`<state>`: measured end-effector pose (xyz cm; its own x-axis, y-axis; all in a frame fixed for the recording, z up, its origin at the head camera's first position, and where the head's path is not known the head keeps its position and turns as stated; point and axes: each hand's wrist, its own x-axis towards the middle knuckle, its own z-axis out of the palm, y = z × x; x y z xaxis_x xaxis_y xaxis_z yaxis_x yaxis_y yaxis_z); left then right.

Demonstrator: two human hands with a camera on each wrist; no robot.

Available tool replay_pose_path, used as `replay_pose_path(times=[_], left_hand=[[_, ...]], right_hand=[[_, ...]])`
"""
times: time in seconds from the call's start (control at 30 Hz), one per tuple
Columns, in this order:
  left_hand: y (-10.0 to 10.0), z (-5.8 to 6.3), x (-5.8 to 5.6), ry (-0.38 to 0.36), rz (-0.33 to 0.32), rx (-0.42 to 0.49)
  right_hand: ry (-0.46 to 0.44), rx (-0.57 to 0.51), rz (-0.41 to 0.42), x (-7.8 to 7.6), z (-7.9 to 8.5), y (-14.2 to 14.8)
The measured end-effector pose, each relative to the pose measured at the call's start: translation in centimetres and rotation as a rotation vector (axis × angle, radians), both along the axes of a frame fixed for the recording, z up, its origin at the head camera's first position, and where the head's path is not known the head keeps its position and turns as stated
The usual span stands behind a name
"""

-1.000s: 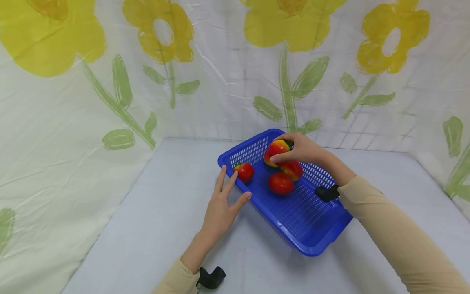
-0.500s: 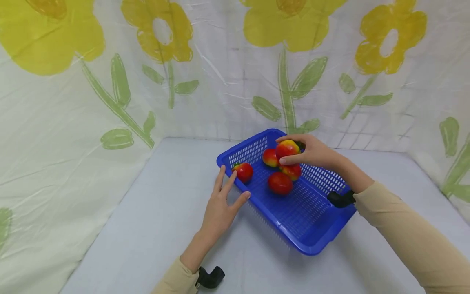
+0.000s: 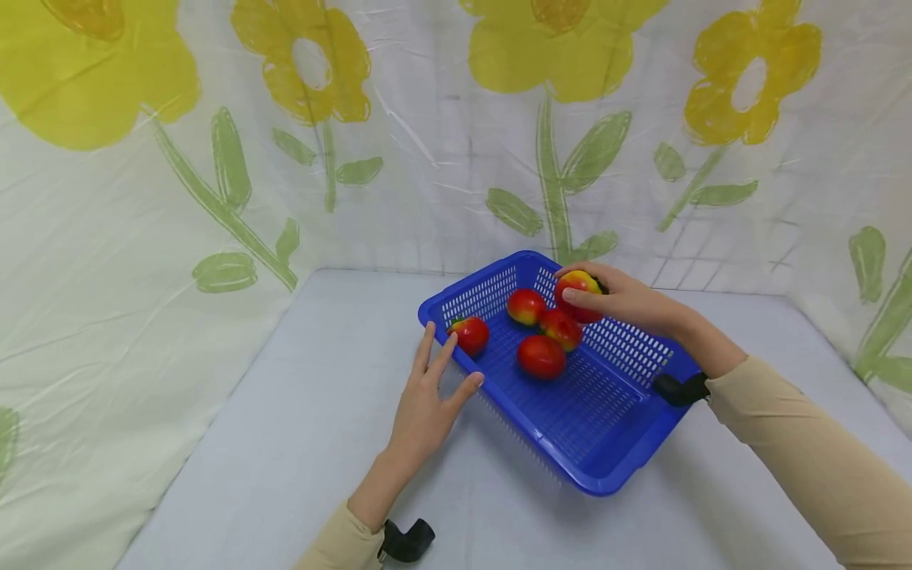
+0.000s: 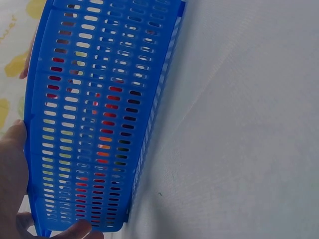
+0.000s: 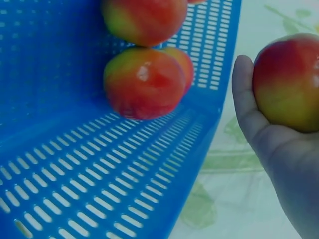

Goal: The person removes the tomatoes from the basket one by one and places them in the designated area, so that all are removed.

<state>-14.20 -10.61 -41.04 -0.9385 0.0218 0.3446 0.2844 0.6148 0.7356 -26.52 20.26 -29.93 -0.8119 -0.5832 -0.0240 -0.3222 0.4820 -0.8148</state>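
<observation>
My right hand [image 3: 634, 305] grips a red-and-yellow fruit [image 3: 579, 296] above the far right rim of the blue basket [image 3: 602, 475]. Its thumb lies across the near side, and a dark green leafy top shows beside the fingers. The right wrist view shows that fruit [image 5: 294, 84] in the hand, outside the basket wall. My left hand [image 3: 423, 408] has its fingers spread, with fingertips and thumb touching the basket's near left rim. Inside lie several similar fruits, among them a red one [image 3: 541, 357] in the middle and one [image 3: 469, 336] near my left fingertips.
The basket's slotted wall [image 4: 99, 114] fills much of the left wrist view. A pale cloth-covered table [image 3: 285, 443] lies under it. Behind hangs a white sheet [image 3: 427, 174] painted with yellow flowers.
My right hand has moved right with the fruit, from over the other fruits toward the far right rim. My left hand and the basket have stayed nearly in place.
</observation>
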Motion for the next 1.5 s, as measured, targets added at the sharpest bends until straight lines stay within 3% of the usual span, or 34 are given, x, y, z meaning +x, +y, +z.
replay_pose_path(times=[0.3,0.4,0.53,0.73,1.2,1.5], left_hand=[[-0.1,0.1,0.0,-0.012,-0.001,0.009],[-0.1,0.0,0.0,-0.012,-0.001,0.015],[-0.1,-0.1,0.0,-0.015,0.001,0.018],[-0.1,-0.1,0.1,-0.011,-0.003,0.020],[-0.2,0.1,0.2,-0.015,0.000,0.027],[0.0,0.0,0.2,0.017,-0.008,0.013]], right_hand=[[-0.189,-0.101,0.061,-0.2,-0.1,0.7],[-0.144,-0.055,0.062,0.1,0.2,1.0],[-0.018,0.029,0.043,0.6,0.6,1.6],[0.080,0.073,-0.056,1.1,1.0,2.3],[0.142,0.079,-0.119,2.2,1.6,4.1],[0.158,0.097,-0.142,3.5,1.1,5.8]])
